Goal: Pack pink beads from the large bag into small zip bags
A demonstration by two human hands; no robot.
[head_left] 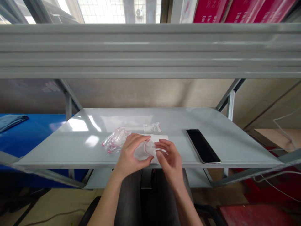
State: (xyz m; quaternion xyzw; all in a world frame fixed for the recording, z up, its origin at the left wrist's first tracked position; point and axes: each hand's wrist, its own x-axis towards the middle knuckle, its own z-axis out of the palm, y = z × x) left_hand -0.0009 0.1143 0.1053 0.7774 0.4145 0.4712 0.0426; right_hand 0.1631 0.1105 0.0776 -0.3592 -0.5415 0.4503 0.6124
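My left hand (131, 155) is curled around a small clear zip bag (140, 152) with a red line at its mouth, its thumb and fingers along the bag's edges. The bag's mouth faces right, towards my right hand (170, 160). The fingers of that hand are bent and apart from the thumb, close to the mouth; whether they touch the bag is unclear. Under both hands lies a white sheet (163, 137), largely covered by them. To the left is a loose heap of clear bags (116, 139) with red edges. Just behind the sheet, another small clear bag (152, 127) lies flat.
A black phone-like slab (203, 146) lies at the right on the light grey tabletop (235, 144). A grey metal beam (150, 51) crosses above, with red binders (235, 11) over it. At the left stands a blue surface (30, 135) with a folded cloth (13, 121).
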